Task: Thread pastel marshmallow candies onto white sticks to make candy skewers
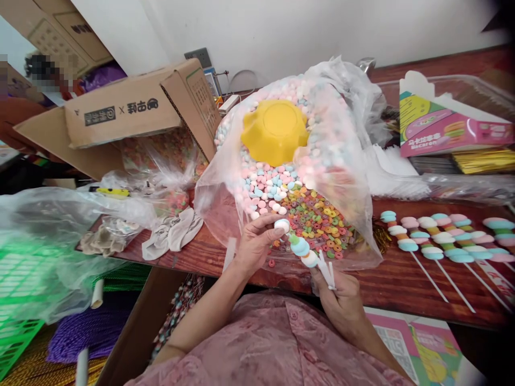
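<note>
Between the fingertips of my left hand (257, 244) is a small white marshmallow disc (282, 225) with a bluish edge. My right hand (338, 295) grips several white sticks (328, 273); at their upper end sits a skewer of blue and white discs (300, 246) with a green ring at its tip. The left hand's piece is a little apart from that tip. Behind both hands a clear plastic bag (213, 187) lies open, holding pink, white and blue discs (269, 185) and colourful rings (316, 220). A yellow scalloped bowl (277, 128) rests upside down on the discs.
Several finished skewers (434, 236) lie on the wooden table (362, 289) at right. Behind them stands a pink printed carton (454, 123). An open cardboard box (129, 107), gloves (173, 233) and a yellow cutter (112, 191) are at left, above a green basket (24, 300).
</note>
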`<state>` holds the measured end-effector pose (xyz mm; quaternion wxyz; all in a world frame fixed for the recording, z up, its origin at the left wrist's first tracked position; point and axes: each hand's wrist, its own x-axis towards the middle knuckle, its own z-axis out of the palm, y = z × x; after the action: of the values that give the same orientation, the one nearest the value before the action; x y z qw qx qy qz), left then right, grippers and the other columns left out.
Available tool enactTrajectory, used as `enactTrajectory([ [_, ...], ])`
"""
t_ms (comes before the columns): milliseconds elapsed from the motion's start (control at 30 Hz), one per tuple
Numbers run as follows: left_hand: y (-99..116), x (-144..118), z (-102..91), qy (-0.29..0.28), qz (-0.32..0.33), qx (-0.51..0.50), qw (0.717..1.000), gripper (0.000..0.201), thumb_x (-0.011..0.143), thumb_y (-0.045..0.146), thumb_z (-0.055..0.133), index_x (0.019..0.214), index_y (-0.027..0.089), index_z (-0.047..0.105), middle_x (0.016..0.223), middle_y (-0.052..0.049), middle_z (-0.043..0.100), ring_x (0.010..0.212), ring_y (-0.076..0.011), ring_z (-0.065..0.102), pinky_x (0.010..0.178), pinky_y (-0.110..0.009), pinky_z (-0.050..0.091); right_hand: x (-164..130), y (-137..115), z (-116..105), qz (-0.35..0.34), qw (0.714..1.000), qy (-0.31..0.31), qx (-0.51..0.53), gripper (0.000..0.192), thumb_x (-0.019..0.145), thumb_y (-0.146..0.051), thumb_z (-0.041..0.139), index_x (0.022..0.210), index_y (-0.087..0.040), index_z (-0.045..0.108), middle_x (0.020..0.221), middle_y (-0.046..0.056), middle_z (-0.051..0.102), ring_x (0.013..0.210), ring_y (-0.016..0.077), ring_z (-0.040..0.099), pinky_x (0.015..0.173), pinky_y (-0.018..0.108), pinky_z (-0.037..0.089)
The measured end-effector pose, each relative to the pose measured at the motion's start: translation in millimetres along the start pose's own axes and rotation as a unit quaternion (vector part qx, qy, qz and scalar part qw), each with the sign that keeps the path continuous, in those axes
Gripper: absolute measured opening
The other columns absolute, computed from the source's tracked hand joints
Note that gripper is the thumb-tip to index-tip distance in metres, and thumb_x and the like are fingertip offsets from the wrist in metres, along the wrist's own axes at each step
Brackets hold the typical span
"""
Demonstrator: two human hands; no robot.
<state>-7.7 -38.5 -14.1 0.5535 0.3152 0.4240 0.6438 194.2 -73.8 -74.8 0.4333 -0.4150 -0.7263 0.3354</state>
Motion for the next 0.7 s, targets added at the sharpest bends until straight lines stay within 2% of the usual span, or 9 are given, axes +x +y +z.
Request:
enactTrajectory([
  [167,-7.2,-8.0,1.6,0.024,0.068,0.039,0.997,0.027,0.062,0.029,0.091,0.087,0.027,0.082,0.103,-0.003,0.071,0.099,-0.0171,0.066,0.082,-0.027,0.057,-1.3,-3.8,-1.0,-0.009,1.000,0.005,-0.003,0.029,0.089,-0.018,0.053,0.060,-0.022,0.056,0.054,-0.003,0.047,0.050,0.0126,0.050,0.055,0.023,0.045],
  [267,-8.4,-10.2,-1.4,0.011,0.111,0.101,0.989,0.026,0.068,0.030,0.089,0.092,0.027,0.081,0.105,-0.003,0.071,0.100,-0.0177,0.066,0.085,-0.029,0.057,-1.9,-9.1,-2.0,-0.013,1.000,-0.001,-0.011,0.029,0.089,-0.018,0.050,0.062,-0.021,0.058,0.053,-0.002,0.049,0.048,0.0125,0.051,0.052,0.022,0.045],
  [333,-7.0,-11.2,-3.6,0.000,0.154,0.155,0.976,0.024,0.073,0.029,0.086,0.096,0.027,0.081,0.104,-0.004,0.072,0.097,-0.0172,0.068,0.085,-0.029,0.057,-1.0,-12.9,-3.8,-0.022,0.999,-0.010,-0.026,0.026,0.089,-0.015,0.047,0.070,-0.020,0.065,0.053,-0.002,0.053,0.048,0.0128,0.053,0.051,0.021,0.045],
  [400,-4.9,-11.9,-5.7,-0.005,0.213,0.215,0.953,0.023,0.077,0.025,0.083,0.100,0.026,0.080,0.102,-0.004,0.074,0.094,-0.0169,0.069,0.083,-0.030,0.058,0.7,-15.5,-6.2,-0.037,0.998,-0.022,-0.043,0.029,0.086,-0.011,0.043,0.083,-0.019,0.071,0.058,-0.001,0.059,0.050,0.0129,0.056,0.053,0.021,0.047],
  [500,-2.9,-12.8,-8.8,-0.022,0.310,0.304,0.900,0.022,0.081,0.018,0.078,0.103,0.024,0.078,0.098,-0.005,0.077,0.090,-0.0168,0.071,0.082,-0.030,0.059,3.1,-17.0,-9.3,-0.049,0.997,-0.036,-0.058,0.037,0.082,-0.006,0.042,0.095,-0.018,0.074,0.070,0.000,0.069,0.056,0.0131,0.062,0.057,0.020,0.049],
  [600,-2.5,-14.0,-10.8,-0.056,0.369,0.360,0.855,0.022,0.086,0.012,0.070,0.104,0.023,0.078,0.094,-0.006,0.078,0.086,-0.0162,0.073,0.078,-0.028,0.059,3.6,-18.6,-9.4,-0.033,0.998,-0.032,-0.049,0.031,0.084,-0.008,0.044,0.091,-0.018,0.073,0.068,-0.001,0.066,0.054,0.0125,0.060,0.055,0.020,0.047],
  [700,-3.4,-15.5,-11.1,-0.082,0.390,0.380,0.835,0.024,0.087,0.008,0.066,0.103,0.022,0.077,0.093,-0.008,0.078,0.086,-0.0166,0.073,0.079,-0.029,0.059,1.3,-21.0,-5.9,0.006,0.999,-0.030,-0.022,0.024,0.089,-0.016,0.048,0.076,-0.019,0.068,0.058,-0.002,0.057,0.049,0.0116,0.052,0.050,0.021,0.042],
])
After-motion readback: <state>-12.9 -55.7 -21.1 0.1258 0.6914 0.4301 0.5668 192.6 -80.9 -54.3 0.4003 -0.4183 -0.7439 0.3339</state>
